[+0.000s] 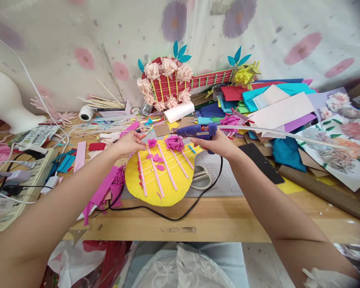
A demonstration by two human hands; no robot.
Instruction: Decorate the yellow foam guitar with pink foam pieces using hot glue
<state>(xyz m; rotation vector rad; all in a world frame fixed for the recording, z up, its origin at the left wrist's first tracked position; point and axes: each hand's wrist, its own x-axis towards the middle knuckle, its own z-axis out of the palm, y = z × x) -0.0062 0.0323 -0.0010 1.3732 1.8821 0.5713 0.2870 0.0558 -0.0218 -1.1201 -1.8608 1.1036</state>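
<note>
My right hand (pixel 217 142) is wrapped round a blue hot glue gun (pixel 195 130), its nozzle pointing left. A long translucent glue stick (pixel 267 130) runs out of its back. Beneath lies a yellow paper guitar (pixel 144 176) with pink strips and white strings. A magenta paper flower (pixel 174 143) sits on it under the gun; a smaller magenta flower (pixel 152 143) and loose petals (pixel 158 158) lie further left. My left hand (pixel 131 144) is at the guitar's upper left edge, fingers pinched together beside the smaller flower. Whatever is between those fingertips is too small to make out.
A black cord (pixel 180 219) loops along the table's front edge. Scissors (pixel 201 177) lie on the grey cutting mat (pixel 225 180). Behind stands a red paper guitar (pixel 165 86) with pale roses. Coloured paper (pixel 276 104) is heaped at right; a power strip (pixel 24 184) is at left.
</note>
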